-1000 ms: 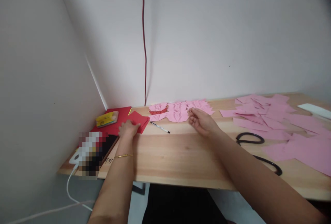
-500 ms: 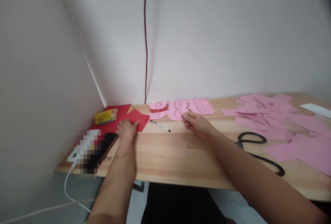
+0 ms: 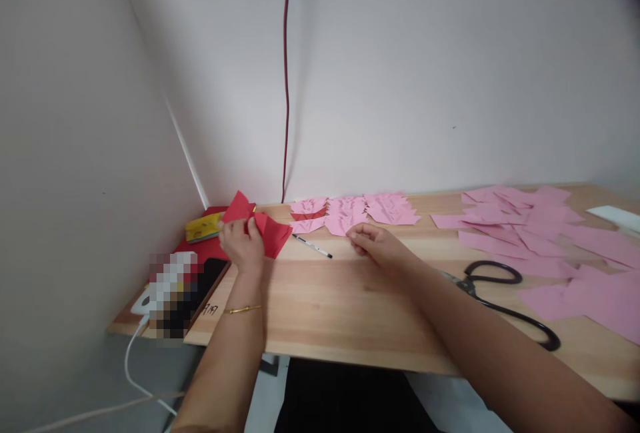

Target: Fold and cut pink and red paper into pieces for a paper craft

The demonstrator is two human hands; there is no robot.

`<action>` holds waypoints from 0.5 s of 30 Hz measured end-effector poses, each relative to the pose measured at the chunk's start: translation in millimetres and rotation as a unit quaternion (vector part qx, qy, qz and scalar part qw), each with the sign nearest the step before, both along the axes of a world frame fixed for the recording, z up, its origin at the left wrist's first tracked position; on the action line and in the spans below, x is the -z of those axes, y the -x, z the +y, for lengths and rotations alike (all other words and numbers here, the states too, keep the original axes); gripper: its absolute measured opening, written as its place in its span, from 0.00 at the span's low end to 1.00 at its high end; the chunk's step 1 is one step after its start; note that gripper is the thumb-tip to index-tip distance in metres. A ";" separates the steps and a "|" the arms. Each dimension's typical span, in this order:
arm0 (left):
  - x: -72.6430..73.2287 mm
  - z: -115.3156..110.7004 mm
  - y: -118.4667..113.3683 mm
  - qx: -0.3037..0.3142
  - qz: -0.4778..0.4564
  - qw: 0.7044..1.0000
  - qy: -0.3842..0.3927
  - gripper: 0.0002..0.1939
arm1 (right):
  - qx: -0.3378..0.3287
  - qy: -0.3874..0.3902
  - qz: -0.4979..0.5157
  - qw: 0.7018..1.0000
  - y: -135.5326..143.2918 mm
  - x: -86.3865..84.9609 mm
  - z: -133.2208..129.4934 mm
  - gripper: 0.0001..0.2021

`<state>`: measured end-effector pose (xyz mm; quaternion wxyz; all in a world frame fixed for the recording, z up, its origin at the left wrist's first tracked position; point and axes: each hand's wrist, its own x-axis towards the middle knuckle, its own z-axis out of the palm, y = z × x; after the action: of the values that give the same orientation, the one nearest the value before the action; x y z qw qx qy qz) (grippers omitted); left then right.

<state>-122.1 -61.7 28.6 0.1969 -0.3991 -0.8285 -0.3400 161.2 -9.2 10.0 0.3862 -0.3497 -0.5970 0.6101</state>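
My left hand point(image 3: 242, 241) is closed on a red paper sheet point(image 3: 239, 206), whose corner stands up above the fingers. More red paper point(image 3: 276, 236) lies just to the right of that hand on the table point(image 3: 320, 306). My right hand point(image 3: 375, 244) has its fingers pinched together near the front edge of the pink cut papers point(image 3: 345, 214); what is between the fingertips, if anything, is too small to make out. A pen point(image 3: 313, 246) lies between the two hands.
Black-handled scissors point(image 3: 467, 284) lie beside my right forearm. Loose pink paper pieces point(image 3: 540, 220) cover the right side. A yellow packet point(image 3: 203, 228), a phone point(image 3: 213, 280) and a white device with a cable point(image 3: 143, 303) are at the left.
My left hand has closed and lifted a red sheet, which was lying flat with the others. My right hand has barely moved and stays pinched.
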 end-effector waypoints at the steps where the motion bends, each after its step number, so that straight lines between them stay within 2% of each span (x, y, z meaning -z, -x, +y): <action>1: -4.5 -0.4 -9.1 0.035 0.018 0.999 -0.034 0.19 | -0.006 -0.004 -0.005 1.000 0.2 1.6 0.8 0.11; 4: -16.7 0.9 -46.8 0.149 0.021 0.984 -0.092 0.16 | -0.039 -0.001 0.023 0.999 3.9 6.2 0.3 0.15; 6: -20.6 3.3 -77.1 0.229 0.019 0.967 -0.105 0.14 | -0.072 0.021 0.078 0.994 8.7 7.0 -3.2 0.21; 10: -11.6 7.4 -128.4 0.369 0.049 0.922 -0.107 0.11 | -0.112 0.062 0.224 0.966 16.4 5.6 -9.0 0.29; 13: 0.9 7.8 -141.6 0.434 0.016 0.894 -0.108 0.06 | -0.082 0.073 0.247 0.963 14.1 7.5 -3.1 0.22; 15: 4.6 8.9 -137.0 0.446 -0.044 0.885 -0.126 0.13 | -0.040 0.080 0.240 0.967 9.9 10.1 3.8 0.18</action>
<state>15.0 -52.8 23.9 0.0366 -0.6826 -0.5213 -0.5108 151.3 -5.4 -0.1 0.4642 -0.1981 -0.4493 0.7371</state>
